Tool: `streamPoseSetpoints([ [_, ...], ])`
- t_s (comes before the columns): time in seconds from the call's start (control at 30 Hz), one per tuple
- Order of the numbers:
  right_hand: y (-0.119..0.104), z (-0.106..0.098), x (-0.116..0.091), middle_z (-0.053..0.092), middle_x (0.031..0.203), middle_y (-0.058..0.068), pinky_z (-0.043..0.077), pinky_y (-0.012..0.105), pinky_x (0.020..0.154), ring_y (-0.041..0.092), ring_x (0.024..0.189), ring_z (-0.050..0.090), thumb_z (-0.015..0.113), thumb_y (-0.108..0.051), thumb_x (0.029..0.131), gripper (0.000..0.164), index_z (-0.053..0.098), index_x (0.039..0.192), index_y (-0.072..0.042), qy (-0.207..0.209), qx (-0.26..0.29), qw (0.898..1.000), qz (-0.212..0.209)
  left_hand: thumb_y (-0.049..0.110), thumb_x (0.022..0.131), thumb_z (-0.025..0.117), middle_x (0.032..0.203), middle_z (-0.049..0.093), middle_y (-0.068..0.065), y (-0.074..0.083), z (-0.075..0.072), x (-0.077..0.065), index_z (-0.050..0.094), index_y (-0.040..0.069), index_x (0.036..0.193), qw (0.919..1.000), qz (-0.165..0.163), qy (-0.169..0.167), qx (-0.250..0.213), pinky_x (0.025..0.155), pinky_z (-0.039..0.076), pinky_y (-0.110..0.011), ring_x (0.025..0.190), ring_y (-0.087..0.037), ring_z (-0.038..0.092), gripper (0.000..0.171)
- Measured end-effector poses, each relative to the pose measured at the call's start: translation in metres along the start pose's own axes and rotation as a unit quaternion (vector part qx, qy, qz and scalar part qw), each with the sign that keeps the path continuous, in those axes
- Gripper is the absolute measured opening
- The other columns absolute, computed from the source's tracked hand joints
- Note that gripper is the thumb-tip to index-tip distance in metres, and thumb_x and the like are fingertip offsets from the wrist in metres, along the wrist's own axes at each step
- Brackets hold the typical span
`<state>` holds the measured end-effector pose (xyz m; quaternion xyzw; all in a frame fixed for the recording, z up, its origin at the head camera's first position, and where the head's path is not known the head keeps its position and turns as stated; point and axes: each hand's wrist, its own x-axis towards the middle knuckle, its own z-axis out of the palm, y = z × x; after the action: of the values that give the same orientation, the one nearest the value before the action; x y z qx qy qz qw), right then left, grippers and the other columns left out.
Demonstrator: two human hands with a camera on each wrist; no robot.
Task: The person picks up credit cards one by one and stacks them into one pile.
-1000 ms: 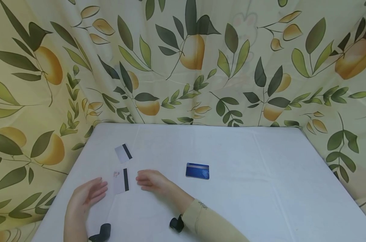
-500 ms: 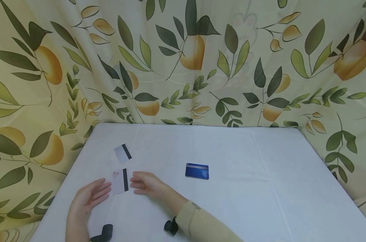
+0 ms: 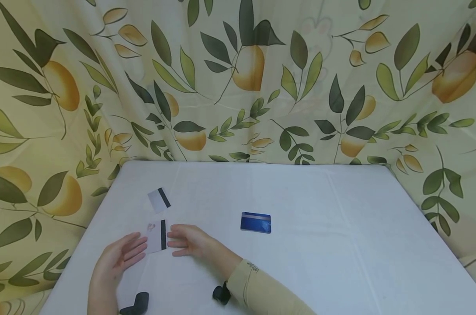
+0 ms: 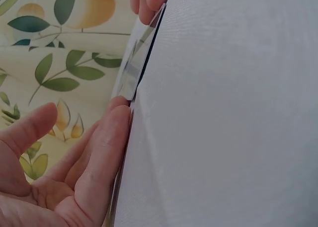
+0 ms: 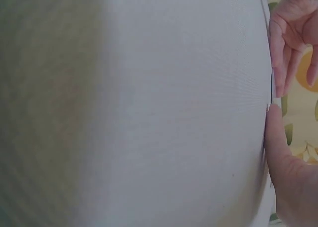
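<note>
A pale card with a black stripe (image 3: 154, 239) lies flat on the white table at the left, a small pinkish print in its corner. My left hand (image 3: 121, 256) has its fingers extended, with the fingertips right at the card's left edge. From the opposite side, the extended fingers of my right hand (image 3: 192, 242) meet the striped edge. In the left wrist view the card (image 4: 140, 60) looks like a thin, shiny slab between both sets of fingertips. The right wrist view shows my right hand (image 5: 293, 175) low on the table, facing my left hand (image 5: 293, 36).
A second pale card with a black stripe (image 3: 158, 200) lies tilted just behind the first. Further right is a blue bank card (image 3: 255, 222). The white-covered table (image 3: 320, 262) ends at a curtain (image 3: 230, 122) printed with fruit and leaves. Black wrist cameras (image 3: 221, 294) sit under the forearms.
Both hands have closed in on the nearer pale card: the left moved right and the right moved left, until the fingertips reached its edges. The cards stay in place.
</note>
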<state>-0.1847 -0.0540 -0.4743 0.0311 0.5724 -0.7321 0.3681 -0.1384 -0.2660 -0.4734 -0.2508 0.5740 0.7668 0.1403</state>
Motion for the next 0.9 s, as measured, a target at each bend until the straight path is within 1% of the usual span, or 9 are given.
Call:
streamPoseSetpoints([
  [0.23,-0.002,-0.003,0.000,0.057,0.120,0.016,0.048,0.052,0.087,0.032,0.107,0.057,0.050,-0.026,0.091,0.042,0.048,0.125,0.000,-0.001,0.038,0.999,0.015,0.029,0.093,0.052,0.098,0.066,0.001,-0.001,0.003,0.002,0.026,0.000,0.140,0.9999,0.005,-0.008,-0.012,0.087,0.050,-0.036,0.092,-0.016,0.065,0.062],
  [0.37,-0.004,-0.005,0.001,0.057,0.119,0.018,0.046,0.051,0.090,0.035,0.108,0.056,0.050,-0.024,0.092,0.043,0.046,0.126,0.002,-0.001,0.062,0.998,0.018,0.029,0.092,0.054,0.099,0.066,0.000,-0.001,0.005,0.003,0.028,0.000,0.139,0.9999,0.002,-0.005,-0.014,0.088,0.050,-0.036,0.092,-0.016,0.065,0.061],
  [0.53,-0.005,-0.009,0.002,0.055,0.120,0.021,0.044,0.052,0.092,0.040,0.110,0.054,0.048,-0.023,0.092,0.045,0.043,0.128,0.004,-0.003,0.074,0.997,0.021,0.026,0.092,0.054,0.099,0.066,-0.002,-0.001,0.008,0.004,0.031,-0.001,0.137,0.9999,0.007,-0.006,-0.014,0.088,0.050,-0.037,0.093,-0.017,0.065,0.057],
  [0.73,-0.008,-0.012,0.002,0.056,0.117,0.020,0.044,0.052,0.092,0.039,0.107,0.056,0.050,-0.024,0.091,0.046,0.043,0.128,0.002,-0.004,0.076,0.997,0.029,0.024,0.093,0.053,0.097,0.066,-0.002,0.001,0.012,0.004,0.030,-0.005,0.137,0.9999,0.011,-0.002,0.002,0.087,0.050,-0.036,0.090,-0.015,0.065,0.057],
  [0.9,-0.010,-0.014,0.002,0.056,0.115,0.021,0.045,0.052,0.091,0.039,0.105,0.057,0.052,-0.022,0.091,0.044,0.044,0.127,0.002,0.000,0.070,0.997,0.032,0.020,0.091,0.056,0.093,0.066,-0.003,0.002,0.015,0.005,0.030,-0.009,0.135,0.9994,0.009,0.002,0.034,0.084,0.052,-0.034,0.086,-0.014,0.065,0.058],
])
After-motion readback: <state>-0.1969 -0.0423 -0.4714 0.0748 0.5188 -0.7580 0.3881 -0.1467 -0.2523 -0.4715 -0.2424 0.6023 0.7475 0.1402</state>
